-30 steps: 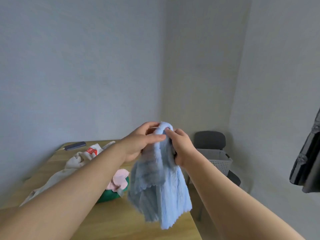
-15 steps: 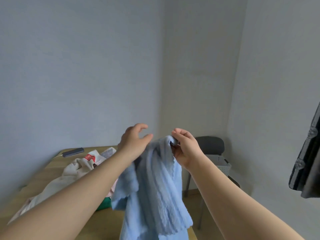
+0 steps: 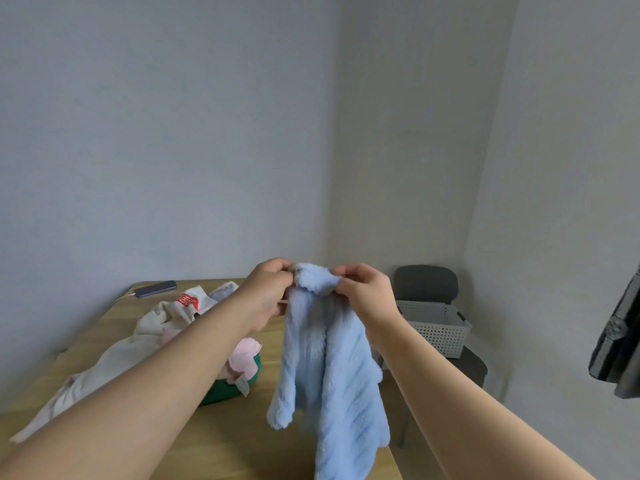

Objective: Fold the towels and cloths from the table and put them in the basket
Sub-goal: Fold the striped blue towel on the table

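A blue towel (image 3: 325,368) is held over the counter (image 3: 242,441), its top edge pinched by the fingers of the left hand (image 3: 268,296) and right hand (image 3: 367,299) (seemingly so it hangs straight for folding), with the basket (image 3: 436,327) at 3 o'clock and unfolded cloths (image 3: 156,323) at 9 o'clock.

Two arms show, both bare along all of their visible length, from the lower edge of the view to the wrists. The left forearm (image 3: 156,386) looks broad and smooth near the camera and narrows toward the left hand (image 3: 268,292). The right forearm (image 3: 450,403) narrows likewise to the right hand (image 3: 367,292). Both hands are bare.
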